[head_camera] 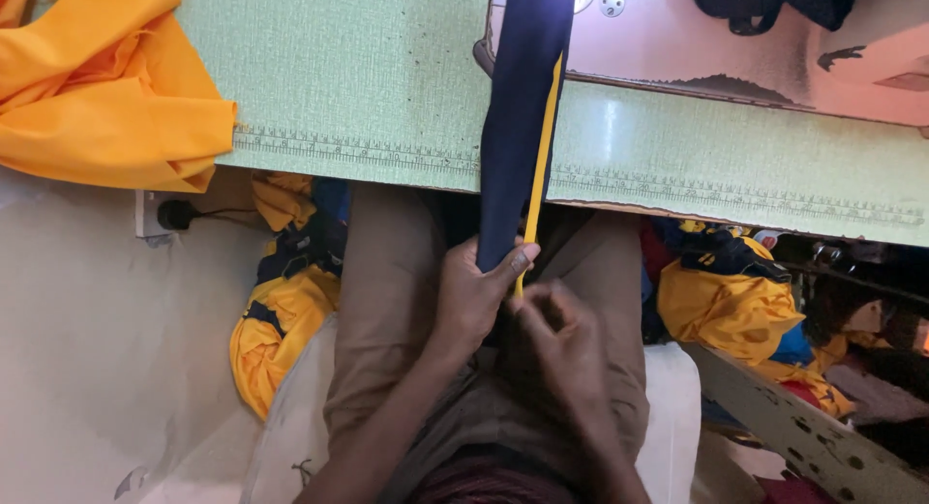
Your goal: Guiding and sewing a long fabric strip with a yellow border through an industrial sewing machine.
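Observation:
A long navy fabric strip (518,117) with a yellow edge band (542,146) runs from the sewing machine bed (697,49) down over the green table's (368,78) front edge into my lap. My left hand (474,296) grips the strip's lower end, thumb on top of the navy cloth. My right hand (556,344) sits just beside it, fingers curled, pinching the bottom of the yellow band. Both hands rest above my thighs in brown trousers.
Loose orange cloth (97,78) lies piled on the table's left end. Yellow and navy garments are heaped on the floor at left (281,311) and right (726,301). A wall socket with a plug (164,214) sits at left. A dark item (774,1) lies on the machine.

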